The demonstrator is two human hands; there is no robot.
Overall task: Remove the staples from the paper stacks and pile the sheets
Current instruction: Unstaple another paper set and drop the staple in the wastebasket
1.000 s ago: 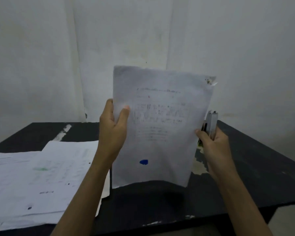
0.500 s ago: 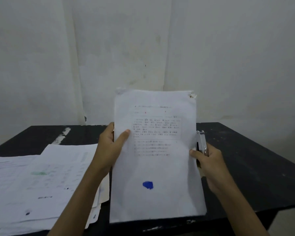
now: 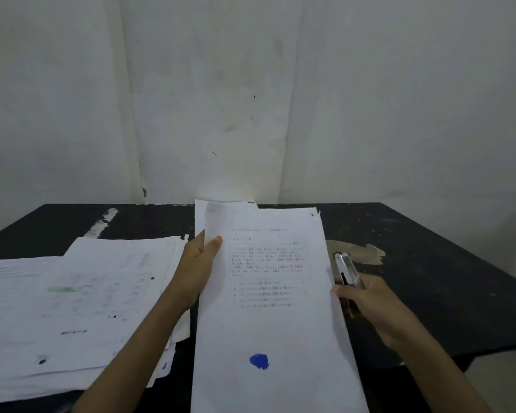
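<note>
Along the desk's (image 3: 429, 281) left edge lies the pile of loose sheets (image 3: 81, 293), spread flat and reaching almost to the near edge. Just right of it, our left hand (image 3: 195, 269) pinches the paper stack (image 3: 274, 317) at its left edge, thumb on top and fingers tucked behind. The stack is held over the middle of the desk. Its long axis runs from the near edge towards the far edge, and whether its lower end rests on the desk we cannot tell. A second sheet peeks out behind its far-left corner.

The ragged corner (image 3: 314, 214), where we judge the staple sits or sat, is at the far right of the stack. That puts it diagonally away from the left hand's hold and well ahead of the metal tool (image 3: 346, 272). The right hand (image 3: 373, 305) is clenched around this tool beside the stack's right edge, its tip pointing towards the far edge. The right hand is therefore the nearer one, and it needs to travel forward along that edge to reach the corner.
</note>
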